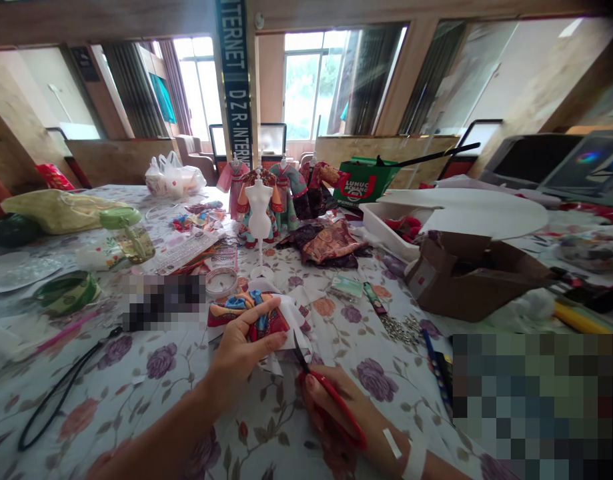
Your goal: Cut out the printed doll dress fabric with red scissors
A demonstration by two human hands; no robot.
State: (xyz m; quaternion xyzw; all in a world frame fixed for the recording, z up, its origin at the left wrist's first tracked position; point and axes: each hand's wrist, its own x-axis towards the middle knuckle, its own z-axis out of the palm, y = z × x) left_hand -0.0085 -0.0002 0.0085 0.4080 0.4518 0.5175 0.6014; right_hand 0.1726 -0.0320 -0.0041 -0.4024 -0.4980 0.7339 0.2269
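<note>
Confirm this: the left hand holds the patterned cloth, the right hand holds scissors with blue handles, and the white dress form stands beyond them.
The head view shows red handles on the scissors, not blue. The left hand does hold the patterned cloth, the right hand the scissors, and the dress form stands beyond.

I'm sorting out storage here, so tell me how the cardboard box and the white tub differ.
The cardboard box is brown, while the white tub is pale and smooth-walled. The box has raised flaps and a dark interior whose contents I can't make out; the tub shows red material inside. The box sits nearer the person, the tub farther back. Both are open-topped and on the right side of the table.
</note>
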